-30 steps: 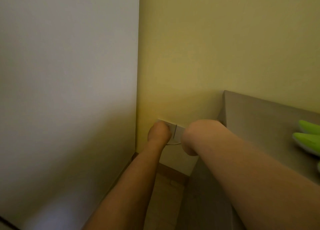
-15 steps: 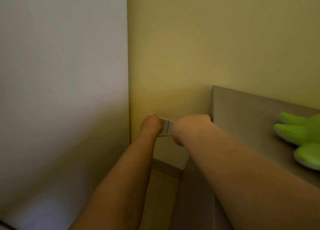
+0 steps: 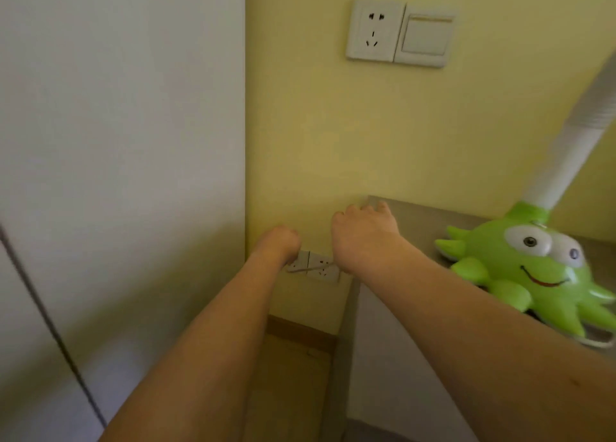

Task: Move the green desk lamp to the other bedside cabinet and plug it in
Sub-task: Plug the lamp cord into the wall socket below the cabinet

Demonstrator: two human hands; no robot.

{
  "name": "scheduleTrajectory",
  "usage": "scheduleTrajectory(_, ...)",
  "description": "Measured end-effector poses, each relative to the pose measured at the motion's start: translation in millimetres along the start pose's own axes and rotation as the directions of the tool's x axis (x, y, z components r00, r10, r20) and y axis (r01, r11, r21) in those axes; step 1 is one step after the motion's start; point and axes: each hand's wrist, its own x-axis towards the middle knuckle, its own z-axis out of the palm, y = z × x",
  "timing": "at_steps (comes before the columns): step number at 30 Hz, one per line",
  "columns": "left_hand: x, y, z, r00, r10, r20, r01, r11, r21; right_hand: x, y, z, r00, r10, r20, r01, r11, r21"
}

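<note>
The green desk lamp (image 3: 526, 268), an octopus-shaped base with a smiling face and a white ribbed neck (image 3: 573, 141), stands on the grey bedside cabinet (image 3: 420, 218) at the right. My left hand (image 3: 278, 241) is curled at the low wall socket (image 3: 321, 270), its fingers hidden behind it. A thin white cord (image 3: 311, 268) runs from under that hand across the socket plate toward my right wrist. My right hand (image 3: 363, 238) rests on the cabinet's near left corner, fingertips on the top edge.
A second socket (image 3: 373, 29) and a light switch (image 3: 425, 38) sit higher on the yellow wall. A white panel (image 3: 116, 174) closes the left side, leaving a narrow gap of floor (image 3: 286, 375) between it and the cabinet.
The view has tilted up and pulled back, showing the upper socket and more of the lamp. My right hand has lifted from the low socket onto the cabinet corner. The cord now shows across the socket.
</note>
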Motion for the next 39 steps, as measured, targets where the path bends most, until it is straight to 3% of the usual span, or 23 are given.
scheduleTrajectory(7, -55, 106, -63, 0.971, 0.199, -0.129, -0.201, 0.980, -0.003, -62, 63, -30, 0.981, 0.090, -0.172, -0.077, 0.994, 0.081)
scheduleTrajectory(15, -103, 212, -73, 0.915, 0.384, -0.122, -0.373, 0.922, 0.099, -118, 146, -33, 0.934, 0.255, -0.251, -0.196, 0.951, 0.239)
scheduleTrajectory(20, -131, 259, -56, 0.838, 0.543, -0.055, -0.533, 0.836, 0.132, -145, 197, -21, 0.921, 0.343, -0.182, -0.240, 0.871, 0.428)
scheduleTrajectory(26, -155, 288, -34, 0.788, 0.587, 0.182, -0.614, 0.767, 0.186, -161, 238, 2, 0.907, 0.420, 0.027, -0.354, 0.725, 0.591)
scheduleTrajectory(31, -162, 295, -19, 0.769, 0.517, 0.377, -0.627, 0.727, 0.281, -162, 243, 25, 0.928, 0.358, 0.102, -0.350, 0.747, 0.566)
scheduleTrajectory(39, -153, 295, -17, 0.771, 0.509, 0.383, -0.633, 0.680, 0.369, -150, 244, 35, 0.939, 0.315, 0.137, -0.338, 0.773, 0.537)
